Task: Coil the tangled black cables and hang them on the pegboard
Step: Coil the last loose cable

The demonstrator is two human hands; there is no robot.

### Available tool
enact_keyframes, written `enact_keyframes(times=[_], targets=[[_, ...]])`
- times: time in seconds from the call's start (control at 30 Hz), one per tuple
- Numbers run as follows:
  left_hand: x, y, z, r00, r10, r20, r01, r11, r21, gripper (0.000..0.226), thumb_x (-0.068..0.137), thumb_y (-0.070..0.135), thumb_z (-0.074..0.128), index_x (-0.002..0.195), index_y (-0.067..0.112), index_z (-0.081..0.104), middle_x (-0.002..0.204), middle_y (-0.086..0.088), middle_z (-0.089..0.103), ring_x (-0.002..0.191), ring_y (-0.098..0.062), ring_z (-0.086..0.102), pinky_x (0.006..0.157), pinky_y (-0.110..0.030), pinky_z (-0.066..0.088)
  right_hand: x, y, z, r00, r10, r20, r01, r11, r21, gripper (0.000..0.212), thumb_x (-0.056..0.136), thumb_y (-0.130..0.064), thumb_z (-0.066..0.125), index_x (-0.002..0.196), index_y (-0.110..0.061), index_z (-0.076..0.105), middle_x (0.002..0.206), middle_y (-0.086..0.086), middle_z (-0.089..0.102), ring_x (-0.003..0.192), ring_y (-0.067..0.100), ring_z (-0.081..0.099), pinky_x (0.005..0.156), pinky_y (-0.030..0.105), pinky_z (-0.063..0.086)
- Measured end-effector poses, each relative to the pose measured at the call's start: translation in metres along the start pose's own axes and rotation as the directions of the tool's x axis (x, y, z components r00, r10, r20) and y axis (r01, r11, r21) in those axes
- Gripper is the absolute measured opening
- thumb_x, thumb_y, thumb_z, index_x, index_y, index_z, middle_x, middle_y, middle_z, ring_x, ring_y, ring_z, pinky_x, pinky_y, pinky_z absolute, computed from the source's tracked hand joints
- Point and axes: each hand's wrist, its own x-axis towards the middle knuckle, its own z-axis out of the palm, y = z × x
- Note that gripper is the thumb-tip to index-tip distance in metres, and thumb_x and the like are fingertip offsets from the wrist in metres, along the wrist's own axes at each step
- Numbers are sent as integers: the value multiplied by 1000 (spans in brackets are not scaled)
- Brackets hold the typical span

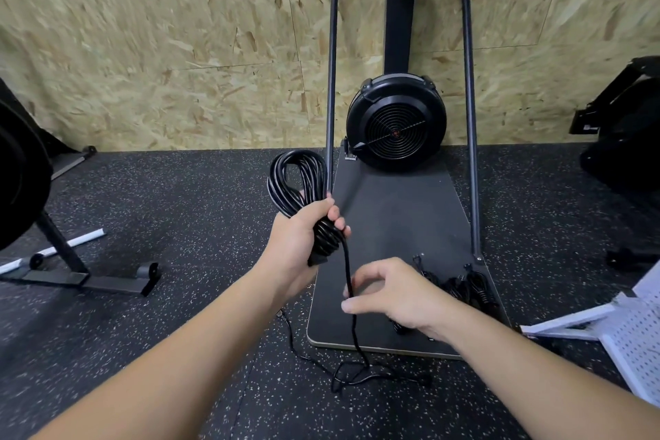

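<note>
Here, the left hand (303, 236) clenches a coiled black cable (298, 186) at its wrapped waist, while the right hand (389, 293) pinches the limp tail at five o'clock; soft and light, it seems best gripped mid-bundle; pegboard (635, 336) at three o'clock

My left hand (298, 236) grips a coil (298, 186) of black cable, its loops standing up above my fist and several tight turns wrapped round its waist. From the wraps a loose tail (348, 275) drops down to my right hand (396, 291), which pinches it between thumb and fingers (the rest trails onto the speckled floor (178, 225) in a small tangle). More cables (460, 287) lie bunched on the dark board (393, 218) of a fan machine (396, 125). A white pegboard (639, 343) shows at the right edge.
</note>
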Motion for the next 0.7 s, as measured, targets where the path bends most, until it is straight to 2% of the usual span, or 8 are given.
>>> enact_keyframes(times=[0.1, 0.23, 0.3, 0.37, 0.47, 0.57, 0.63, 0.7], targets=[[3, 5, -5, 1000, 19, -22, -20, 1000, -20, 4, 106, 4, 61, 107, 6, 58, 79, -6, 51, 70, -21, 51, 75, -40, 53, 7, 2, 3, 993, 19, -118, -15, 999, 37, 22, 81, -33, 97, 91, -18, 84, 88, 5, 84, 84, 21, 75, 94, 40, 59], [9, 16, -18, 994, 67, -89, -64, 997, 30, 3, 106, 4, 61, 107, 5, 58, 80, -6, 53, 69, -21, 53, 73, -40, 54, 9, -6, -6, 976, 57, -211, 1, 965, 264, 19, 94, -12, 87, 107, -2, 77, 92, 14, 84, 88, 35, 83, 100, 58, 63], [10, 20, -25, 989, 100, -110, -88, 990, 112, 3, 105, 5, 62, 106, 5, 59, 81, -7, 55, 71, -22, 54, 75, -43, 54, 4, -14, -13, 991, 20, -135, 12, 972, 234, 14, 101, -14, 79, 106, -1, 77, 94, 13, 83, 89, 35, 82, 95, 49, 64], [9, 21, -28, 986, 129, -102, -106, 973, 205, 3, 104, 5, 61, 101, 6, 61, 80, -8, 56, 69, -23, 55, 78, -46, 52, -5, -24, -19, 998, -15, 62, 3, 982, 189, 16, 105, -16, 72, 106, -1, 79, 91, 10, 80, 81, 29, 76, 84, 37, 56], [5, 18, -27, 989, 134, -56, -104, 924, 368, 18, 104, 8, 61, 86, 11, 65, 77, -12, 57, 65, -24, 60, 80, -49, 48, -15, -36, -25, 954, -60, 293, -19, 966, 258, 22, 112, -11, 55, 110, 0, 75, 79, 5, 60, 69, 18, 52, 81, 37, 52], [4, 13, -24, 995, 97, -36, -69, 884, 462, 24, 102, 12, 62, 79, 14, 65, 78, -15, 57, 66, -27, 61, 77, -52, 46, -19, -43, -34, 943, -123, 310, 22, 951, 310, 30, 115, -6, 45, 111, 0, 74, 74, 2, 46, 68, 18, 38, 78, 37, 49], [4, 11, -22, 994, 91, -57, -50, 864, 500, 22, 100, 14, 62, 78, 13, 64, 75, -16, 57, 66, -29, 61, 74, -51, 43, -22, -45, -38, 941, -158, 299, 75, 960, 271, 29, 113, -10, 53, 103, -11, 81, 73, 3, 49, 76, 23, 45, 76, 36, 46], [6, 13, -21, 991, 91, -95, -34, 875, 483, 20, 99, 13, 63, 79, 12, 65, 74, -14, 58, 64, -29, 60, 74, -51, 41, -25, -42, -42, 953, -125, 276, 76, 980, 182, 16, 106, -6, 68, 111, -14, 81, 77, 8, 62, 81, 26, 55, 72, 34, 49]])
